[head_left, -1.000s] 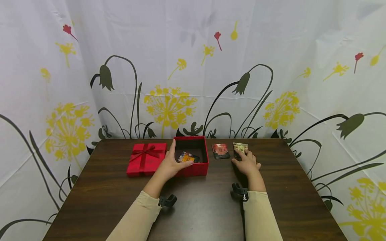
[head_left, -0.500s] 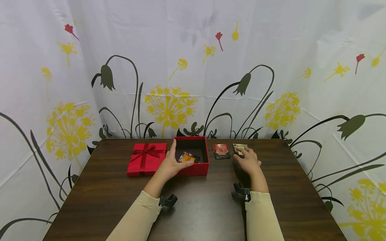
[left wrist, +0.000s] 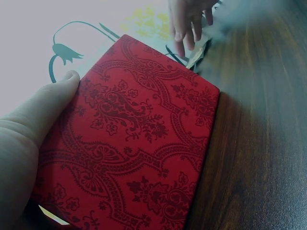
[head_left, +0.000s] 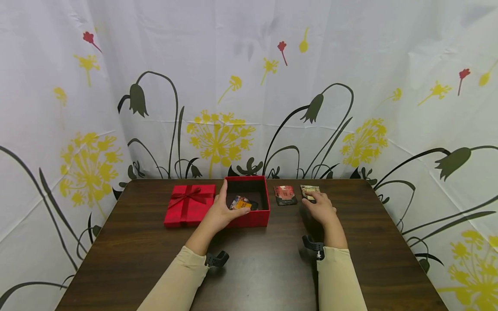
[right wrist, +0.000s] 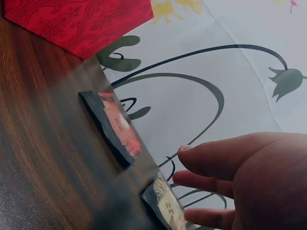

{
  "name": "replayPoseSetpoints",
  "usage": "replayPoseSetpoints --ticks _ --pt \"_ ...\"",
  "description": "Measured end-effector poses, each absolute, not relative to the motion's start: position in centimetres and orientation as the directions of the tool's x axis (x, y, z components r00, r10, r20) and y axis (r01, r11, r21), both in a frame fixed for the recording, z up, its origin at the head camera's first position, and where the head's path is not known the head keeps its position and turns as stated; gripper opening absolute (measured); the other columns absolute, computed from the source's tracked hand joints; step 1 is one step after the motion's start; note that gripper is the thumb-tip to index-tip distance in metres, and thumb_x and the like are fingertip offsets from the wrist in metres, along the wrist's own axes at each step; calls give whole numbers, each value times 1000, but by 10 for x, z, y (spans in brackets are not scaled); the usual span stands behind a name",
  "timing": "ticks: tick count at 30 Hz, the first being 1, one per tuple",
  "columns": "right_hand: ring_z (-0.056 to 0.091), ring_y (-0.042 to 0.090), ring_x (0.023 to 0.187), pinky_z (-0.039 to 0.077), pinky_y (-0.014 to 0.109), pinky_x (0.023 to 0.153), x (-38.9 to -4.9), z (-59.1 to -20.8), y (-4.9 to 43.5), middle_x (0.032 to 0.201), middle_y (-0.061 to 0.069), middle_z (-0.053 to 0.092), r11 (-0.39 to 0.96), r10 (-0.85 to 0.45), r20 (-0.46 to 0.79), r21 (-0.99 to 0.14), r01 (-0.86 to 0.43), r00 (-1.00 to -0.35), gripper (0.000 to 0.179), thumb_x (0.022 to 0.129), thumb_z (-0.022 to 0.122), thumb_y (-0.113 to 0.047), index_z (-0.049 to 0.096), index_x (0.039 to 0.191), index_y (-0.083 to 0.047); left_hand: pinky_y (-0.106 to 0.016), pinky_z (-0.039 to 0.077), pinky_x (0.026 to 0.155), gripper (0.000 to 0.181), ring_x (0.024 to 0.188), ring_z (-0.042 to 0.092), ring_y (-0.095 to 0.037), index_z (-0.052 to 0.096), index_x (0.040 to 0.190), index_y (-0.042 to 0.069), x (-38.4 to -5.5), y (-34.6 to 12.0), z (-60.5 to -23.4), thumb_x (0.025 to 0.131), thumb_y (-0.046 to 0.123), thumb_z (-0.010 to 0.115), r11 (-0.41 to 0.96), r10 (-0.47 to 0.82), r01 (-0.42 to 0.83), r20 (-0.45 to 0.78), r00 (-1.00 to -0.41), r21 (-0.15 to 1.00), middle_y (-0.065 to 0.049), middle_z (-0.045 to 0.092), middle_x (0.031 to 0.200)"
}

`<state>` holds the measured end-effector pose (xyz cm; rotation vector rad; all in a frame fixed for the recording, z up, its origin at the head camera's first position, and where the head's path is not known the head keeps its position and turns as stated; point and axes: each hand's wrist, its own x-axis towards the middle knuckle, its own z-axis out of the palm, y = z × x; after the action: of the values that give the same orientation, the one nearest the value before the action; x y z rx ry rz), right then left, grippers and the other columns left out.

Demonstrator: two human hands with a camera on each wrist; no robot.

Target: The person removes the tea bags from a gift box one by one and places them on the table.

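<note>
My left hand [head_left: 219, 214] holds the near left corner of a red gift box [head_left: 249, 219], thumb along the front rim and fingers down the left side. The box is uncovered, with a dark inside; a colourful packet with an orange label [head_left: 243, 204] lies in it. My right hand [head_left: 322, 208] hovers over a small packet with a pale yellow-green top [head_left: 310, 189], partly hidden by the fingers. In the right wrist view, those fingers [right wrist: 206, 184] are loosely bent and apart, with nothing between them. A red-and-black packet [head_left: 285, 195] lies between box and right hand.
The red lid [head_left: 198, 212] with a ribbon bow lies left of the box. All of it sits near the back edge of a dark wooden table [head_left: 256, 276]. A white curtain [head_left: 249, 86] with a flower print hangs right behind.
The right hand has shifted slightly right, its fingers drawing up over the pale packet. The left hand, box and other packets have stayed put.
</note>
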<state>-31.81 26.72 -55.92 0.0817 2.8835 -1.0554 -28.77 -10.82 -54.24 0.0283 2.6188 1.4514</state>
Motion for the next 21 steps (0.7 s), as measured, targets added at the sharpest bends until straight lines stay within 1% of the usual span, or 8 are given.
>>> replayPoseSetpoints --ticks 5,10,12,13,15,17,19,21 --pt "45 52 151 25 79 113 -312 -542 261 162 29 46 756 31 -61 -651 64 -998 53 112 57 -40 57 157 -13 -79 33 122 134 163 28 -53 -9 175 42 -287 -108 -542 84 65 87 528 97 -57 -126 -987 847 -20 14 182" --pt "53 47 144 25 75 113 -302 -508 248 153 26 56 729 -5 26 -685 -21 -1000 48 113 57 -40 61 152 -10 -78 33 123 132 162 31 -53 -8 175 41 -287 -109 -541 85 61 87 524 97 -48 -115 -989 850 -22 15 182" --pt "55 46 142 31 72 116 -296 -495 243 150 24 59 709 -25 53 -703 -55 -998 46 114 57 -38 62 149 -9 -78 33 123 133 162 30 -53 -9 175 42 -287 -109 -541 85 61 88 523 98 -48 -117 -988 851 -22 14 182" --pt "57 45 140 37 68 116 -294 -490 240 148 23 62 699 -26 65 -712 -65 -998 45 114 57 -39 63 148 -10 -78 33 123 133 162 30 -53 -9 175 42 -287 -109 -541 85 62 88 524 99 -50 -119 -988 850 -21 13 182" --pt "63 43 132 49 61 108 -288 -479 234 140 20 67 658 -22 85 -749 -79 -996 41 114 57 -39 65 144 -12 -78 33 123 135 162 31 -53 -9 174 42 -287 -110 -542 83 66 87 526 101 -52 -123 -987 849 -21 13 182" --pt "70 39 120 58 51 93 -282 -470 226 129 17 72 604 -9 116 -791 -98 -993 35 114 58 -36 68 139 -13 -77 34 123 137 161 33 -53 -9 175 42 -287 -109 -542 81 70 87 527 99 -53 -123 -987 848 -21 14 182" --pt "72 35 105 58 41 82 -277 -462 218 117 15 75 564 18 164 -816 -126 -986 28 114 60 -33 72 131 -15 -77 35 122 139 160 35 -54 -8 175 42 -287 -109 -542 79 73 87 529 93 -53 -120 -988 847 -22 16 181" --pt "70 28 94 55 33 76 -271 -455 209 110 12 75 530 44 217 -832 -161 -975 21 112 63 -29 74 123 -14 -78 33 123 138 161 33 -54 -7 175 42 -287 -109 -542 79 72 87 524 92 -53 -119 -989 850 -22 15 182"
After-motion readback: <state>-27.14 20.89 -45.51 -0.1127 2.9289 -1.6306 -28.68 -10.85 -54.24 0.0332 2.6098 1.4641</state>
